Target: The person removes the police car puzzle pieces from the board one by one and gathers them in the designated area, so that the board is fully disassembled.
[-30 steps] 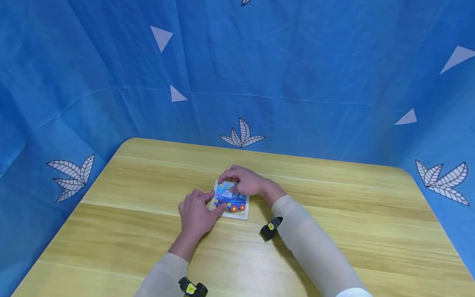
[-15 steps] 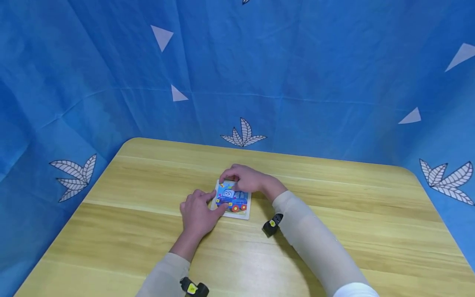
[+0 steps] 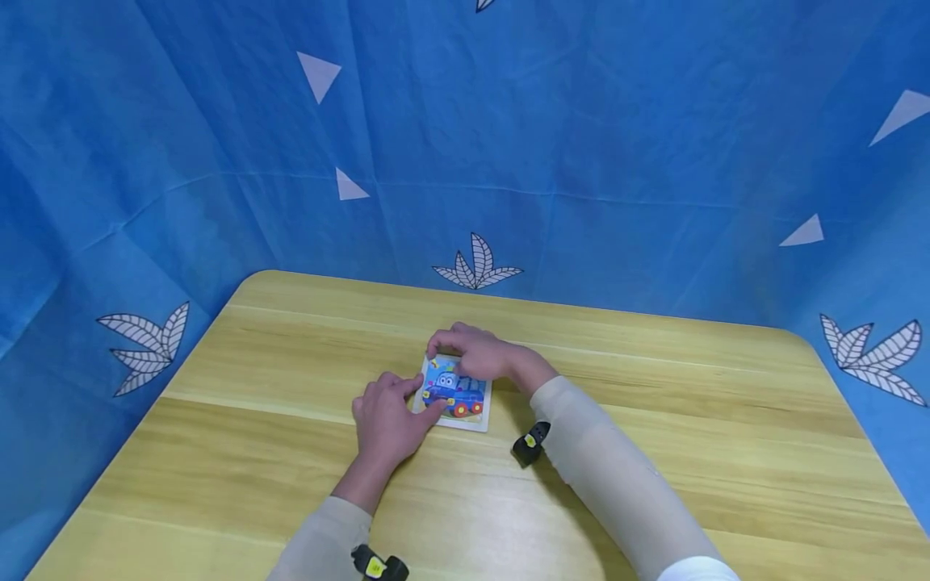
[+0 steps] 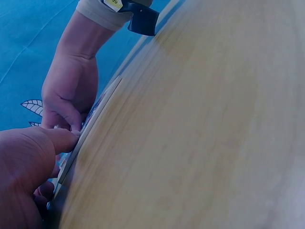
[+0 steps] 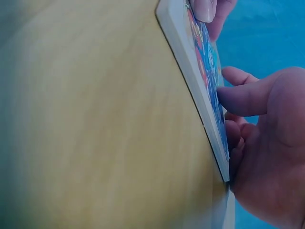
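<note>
A small square picture puzzle [image 3: 465, 394] with a blue cartoon truck and red wheels lies flat on the table, bordered by a white frame [image 5: 190, 86]. My left hand [image 3: 385, 420] holds its near left corner, thumb on the picture's lower part and index finger along the left edge. Over the far edge bends my right hand [image 3: 481, 353]; its thumb touches the picture and its curled fingers reach the far left corner. In the left wrist view, the left thumb [image 4: 62, 139] rests at the frame's edge. The right palm hides the puzzle's far right part.
The wood-grain table [image 3: 654, 403] extends around the puzzle on every side. Behind it hangs a blue cloth [image 3: 581, 145] with white triangles and leaves. Each sleeve carries a black wrist camera, one at the right wrist [image 3: 530, 444] and one at the left [image 3: 381, 566].
My right hand's fingers have shifted slightly at the puzzle's far edge. A bit of orange seen beneath them a second ago no longer shows. The left hand keeps its place.
</note>
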The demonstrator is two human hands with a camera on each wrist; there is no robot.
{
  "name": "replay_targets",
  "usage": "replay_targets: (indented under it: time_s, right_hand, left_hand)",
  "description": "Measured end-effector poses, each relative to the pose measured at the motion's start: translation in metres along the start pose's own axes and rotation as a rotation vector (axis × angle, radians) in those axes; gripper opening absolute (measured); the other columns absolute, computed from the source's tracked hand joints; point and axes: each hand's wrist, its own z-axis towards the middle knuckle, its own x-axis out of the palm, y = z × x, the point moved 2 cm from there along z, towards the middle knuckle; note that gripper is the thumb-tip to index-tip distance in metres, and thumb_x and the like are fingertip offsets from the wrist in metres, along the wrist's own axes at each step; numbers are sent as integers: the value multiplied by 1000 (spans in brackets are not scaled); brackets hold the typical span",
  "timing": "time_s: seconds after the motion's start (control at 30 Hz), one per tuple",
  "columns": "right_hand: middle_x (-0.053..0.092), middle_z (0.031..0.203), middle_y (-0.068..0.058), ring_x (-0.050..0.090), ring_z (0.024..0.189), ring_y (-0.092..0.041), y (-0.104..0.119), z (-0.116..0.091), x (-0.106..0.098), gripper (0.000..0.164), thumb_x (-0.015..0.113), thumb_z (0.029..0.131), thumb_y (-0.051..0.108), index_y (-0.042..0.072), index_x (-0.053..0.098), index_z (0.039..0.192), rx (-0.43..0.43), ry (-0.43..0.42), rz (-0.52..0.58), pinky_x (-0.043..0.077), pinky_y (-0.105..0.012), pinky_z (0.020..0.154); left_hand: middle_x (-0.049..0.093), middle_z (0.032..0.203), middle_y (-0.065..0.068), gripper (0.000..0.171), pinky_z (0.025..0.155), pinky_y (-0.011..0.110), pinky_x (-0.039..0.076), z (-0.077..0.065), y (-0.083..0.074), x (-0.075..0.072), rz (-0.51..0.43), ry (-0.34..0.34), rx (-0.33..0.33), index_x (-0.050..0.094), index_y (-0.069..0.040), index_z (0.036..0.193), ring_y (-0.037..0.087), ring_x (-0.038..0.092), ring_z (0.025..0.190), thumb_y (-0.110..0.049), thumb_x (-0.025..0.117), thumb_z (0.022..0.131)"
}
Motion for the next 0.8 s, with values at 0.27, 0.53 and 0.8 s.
replay_targets:
  time_s: [0.27,0.53,0.8]
  right_hand:
    - [51,119,0,48,113,-21,-3,-2,3,42,62,90,-2,26,57,121,-37,-66,43,30,-50,101]
    - [53,113,0,48,107,-20,-6,-2,5,39,62,89,-6,20,57,117,-85,-120,104,32,-48,100]
    - [52,115,-1,49,106,-20,-10,-3,7,38,61,90,-5,18,61,120,-89,-119,120,40,-40,95]
  left_hand:
    - [58,99,4,61,80,44,29,0,0,0,2,3,-4,70,-9,127,25,50,89,-48,80,81]
    - [57,97,4,62,79,44,29,0,0,0,13,4,6,69,-9,128,25,48,87,-49,79,82]
    - [58,99,5,61,79,44,29,-1,1,1,11,6,5,69,-9,128,26,49,88,-48,79,83]
